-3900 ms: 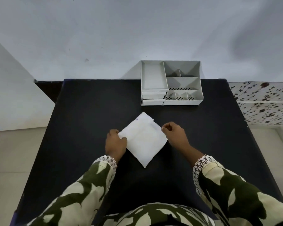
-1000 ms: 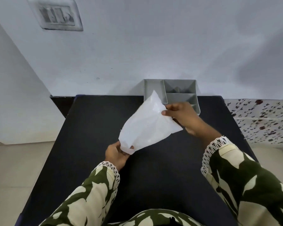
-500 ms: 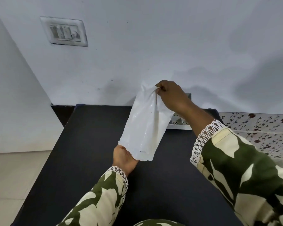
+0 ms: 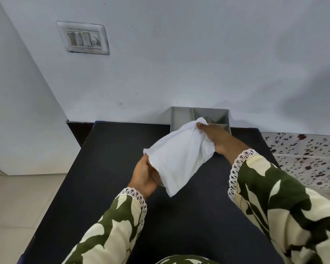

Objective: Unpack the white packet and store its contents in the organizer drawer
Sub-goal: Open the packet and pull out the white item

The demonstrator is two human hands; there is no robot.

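Two hands share one load here: the crinkled white plastic packet (image 4: 179, 159), held in the air above the middle of the black tabletop (image 4: 107, 168), touching nothing but skin. The right hand (image 4: 215, 139) is closed on the packet's far end, fingers bunching the film into a gathered neck; that end sits higher and points toward the far edge. The left hand (image 4: 144, 174) cups the lower, nearer side, palm up, fingers curled around the packet's underside. The reason for the split reads, as a judgement, like this: the high hand tilts and squeezes, the low hand waits at what may be the mouth to catch whatever slides out. No contents can be seen yet; a pale glint at the left palm is too small to identify. The packet hangs slack and creased, so it likely holds little weight and will fold rather than keep its shape. The grey plastic desk organizer with open compartments (image 4: 181, 117) stands at the far edge of the tabletop, against the pale wall (image 4: 179, 63), partly hidden behind the right hand and the packet. Its drawer front is not visible from this angle, so whether it is shut I cannot tell. Unpacking appears under way; storing is not yet begun.
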